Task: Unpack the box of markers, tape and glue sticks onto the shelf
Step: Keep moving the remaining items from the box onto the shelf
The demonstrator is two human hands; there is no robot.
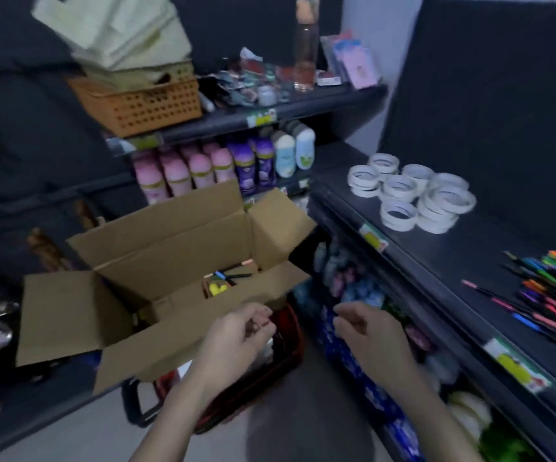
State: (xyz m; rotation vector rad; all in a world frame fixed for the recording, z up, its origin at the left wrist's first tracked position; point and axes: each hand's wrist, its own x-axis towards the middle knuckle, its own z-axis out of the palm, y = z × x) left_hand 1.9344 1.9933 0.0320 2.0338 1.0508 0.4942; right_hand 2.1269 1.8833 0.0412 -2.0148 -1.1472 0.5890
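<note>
An open cardboard box [170,261] sits on a red basket [283,358] in front of me, with a few markers and a yellow item [218,288] lying at its bottom. On the dark shelf [436,258] to the right stand several stacks of white tape rolls [413,191] and a row of coloured markers [550,288]. My left hand [236,338] hovers over the box's near flap, fingers loosely curled, holding nothing. My right hand [370,335] hangs beside it, just right of the box, fingers also loosely curled and empty.
Behind the box, pink and purple bottles [203,168] fill a lower shelf. An orange basket [140,101] with folded bags sits on the shelf above. Packaged goods [353,328] crowd the lower tiers under the right shelf. Grey floor lies below my arms.
</note>
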